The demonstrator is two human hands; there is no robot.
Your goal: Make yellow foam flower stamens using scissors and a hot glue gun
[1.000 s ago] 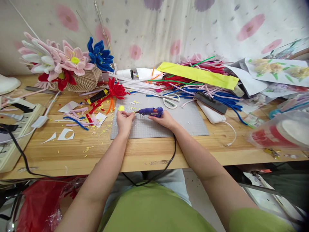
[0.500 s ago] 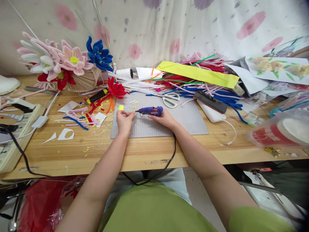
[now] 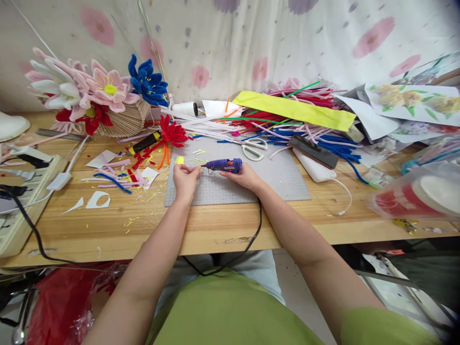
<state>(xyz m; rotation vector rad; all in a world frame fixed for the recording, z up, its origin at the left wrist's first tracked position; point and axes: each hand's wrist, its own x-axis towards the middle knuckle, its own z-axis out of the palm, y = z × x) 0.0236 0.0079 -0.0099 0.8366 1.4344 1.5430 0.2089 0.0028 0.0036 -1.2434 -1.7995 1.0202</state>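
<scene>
My right hand (image 3: 244, 176) is wrapped round the handle of a blue glue gun (image 3: 224, 165), whose nozzle points left. The nozzle tip is right at the fingertips of my left hand (image 3: 186, 181). Those fingers are pinched together, and what they hold is too small to make out. A small yellow piece (image 3: 179, 160) shows just above my left hand. Both hands are over a grey cutting mat (image 3: 230, 194). White-handled scissors (image 3: 253, 151) lie behind the glue gun.
Fuzzy flowers in a fan-shaped holder (image 3: 124, 120) stand back left, by a red flower (image 3: 173, 132). Pipe cleaners (image 3: 323, 143) and a phone (image 3: 313, 151) lie back right. A power strip (image 3: 32, 201) is far left, a bagged cup (image 3: 417, 194) far right. A black cord (image 3: 257, 230) hangs over the edge.
</scene>
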